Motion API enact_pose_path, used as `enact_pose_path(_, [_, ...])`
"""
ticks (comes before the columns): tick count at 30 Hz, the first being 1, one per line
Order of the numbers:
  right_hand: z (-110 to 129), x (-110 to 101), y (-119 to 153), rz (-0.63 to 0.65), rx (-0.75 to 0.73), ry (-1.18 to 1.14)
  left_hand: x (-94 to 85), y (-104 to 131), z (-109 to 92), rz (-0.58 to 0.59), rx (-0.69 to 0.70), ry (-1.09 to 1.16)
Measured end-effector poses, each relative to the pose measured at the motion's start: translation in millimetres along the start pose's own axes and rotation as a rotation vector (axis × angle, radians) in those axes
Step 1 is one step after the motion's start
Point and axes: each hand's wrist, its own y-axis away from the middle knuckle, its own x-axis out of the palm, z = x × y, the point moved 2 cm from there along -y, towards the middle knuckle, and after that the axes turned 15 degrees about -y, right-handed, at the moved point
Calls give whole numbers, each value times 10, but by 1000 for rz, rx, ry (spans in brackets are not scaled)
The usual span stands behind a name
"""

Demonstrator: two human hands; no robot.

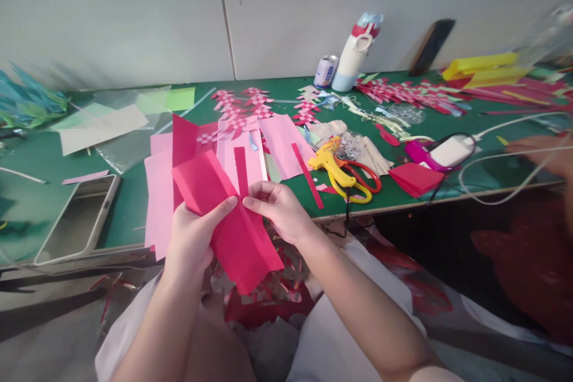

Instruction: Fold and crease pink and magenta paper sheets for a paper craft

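A creased sheet of red paper (242,245) is held in front of me, over the table's front edge. My left hand (192,233) grips its left side, thumb on top and fingers behind it. With thumb and fingers closed, my right hand (277,209) pinches at the sheet's upper right edge, close to the left thumb. A narrow red strip (240,167) rises from beside the right fingertips; I cannot tell whether they hold it. Behind the hands lie pink paper sheets (156,191) and woven red-and-pink paper strips (257,104).
A yellow glue gun (333,167) and orange-handled scissors (369,173) lie right of my hands. A white bottle (356,54) and a can (326,71) stand at the wall. At left lies a phone case (80,215). Another person's hand (537,152) is at far right, near white cables.
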Motion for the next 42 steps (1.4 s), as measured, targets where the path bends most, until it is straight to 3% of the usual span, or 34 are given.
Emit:
enact_pose_path(6, [-10, 1, -4, 32, -18, -15, -12, -8, 3, 2, -2, 8])
enact_pose_path(12, [-33, -21, -7, 43, 55, 3, -25, -5, -14, -19, 28, 37])
enact_pose_path(17, [-28, -4, -6, -16, 64, -89, -27, -17, -2, 58, 51, 6])
enact_pose_path(25, [-19, 19, 6, 8, 66, -135, -29, -12, 8, 22, 55, -18])
enact_pose_path(42, [-29, 3, -3, -28, 64, -140, -25, -25, -7, 72, 44, 16])
